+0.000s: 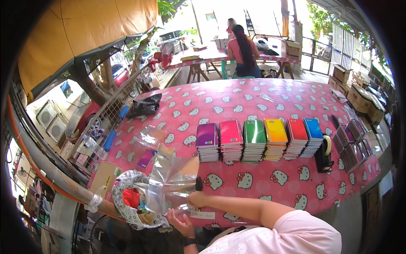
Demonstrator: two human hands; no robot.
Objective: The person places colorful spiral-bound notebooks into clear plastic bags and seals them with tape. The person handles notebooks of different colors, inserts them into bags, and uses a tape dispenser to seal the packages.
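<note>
Clear plastic bags (pixel 175 173) lie spread over the near left part of the table. My right hand (pixel 196 199) is closed on their near right edge. Just below it, my left hand (pixel 182 223) is open, palm up, with fingers apart beside the plastic; a dark watch is on that wrist. A small black object (pixel 198 183), its kind unclear, shows just beyond my right hand. Left of the bags is a grey-and-white patterned cloth bag (pixel 120 186) with red cloth (pixel 132 197) inside. A purple notebook (pixel 145 158) lies partly under plastic.
Stacked notebooks in several colours (pixel 254 139) stand in a row across the pink table (pixel 224 186). To their right are a black tape dispenser (pixel 323 158) and a wire rack (pixel 353 142). A cardboard box (pixel 103 180) sits at left. Two people (pixel 243 51) are at a far table.
</note>
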